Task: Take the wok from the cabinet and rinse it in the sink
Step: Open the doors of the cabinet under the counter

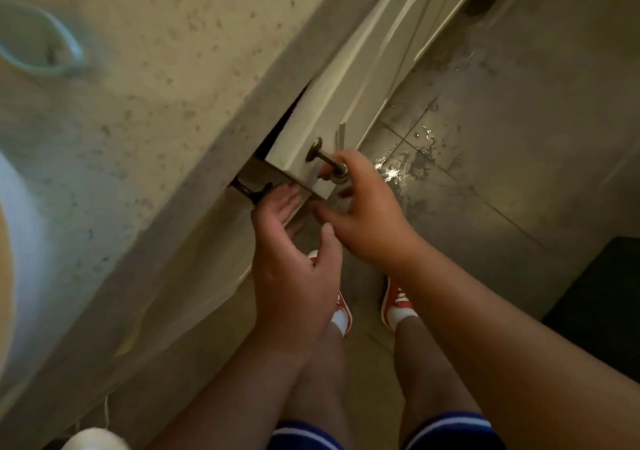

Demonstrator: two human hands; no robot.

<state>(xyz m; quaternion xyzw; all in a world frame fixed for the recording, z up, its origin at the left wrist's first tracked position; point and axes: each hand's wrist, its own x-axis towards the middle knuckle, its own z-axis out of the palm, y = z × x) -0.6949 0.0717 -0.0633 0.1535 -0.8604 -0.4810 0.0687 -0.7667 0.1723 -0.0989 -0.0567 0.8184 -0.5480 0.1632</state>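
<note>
1. My right hand [360,207] has its fingers pinched closed around the brass knob [337,167] of the right cabinet door [346,103], which stands ajar, a dark gap showing between its top edge and the countertop [156,86].
2. My left hand [287,249] is loosely open, fingers extended, their tips at the edge of the left door near its dark knob [254,191]. It grips nothing that I can make out, though the picture is blurred there and I may just be touching the door's corner.
3. The wok is not in view. I judge it is inside the cabinet behind these doors, so the step in hand is opening them.
4. To do it well, I should pull the right knob straight toward me and swing the door wide, stepping my feet in the red shoes [396,302] back so the door clears my legs.
5. My left hand should close on the dark knob and open that door too, leaving a full opening to lift a wide pan through.
6. The floor [485,172] shines wet near the doors, so I should plant my feet carefully before crouching to look in.
</note>
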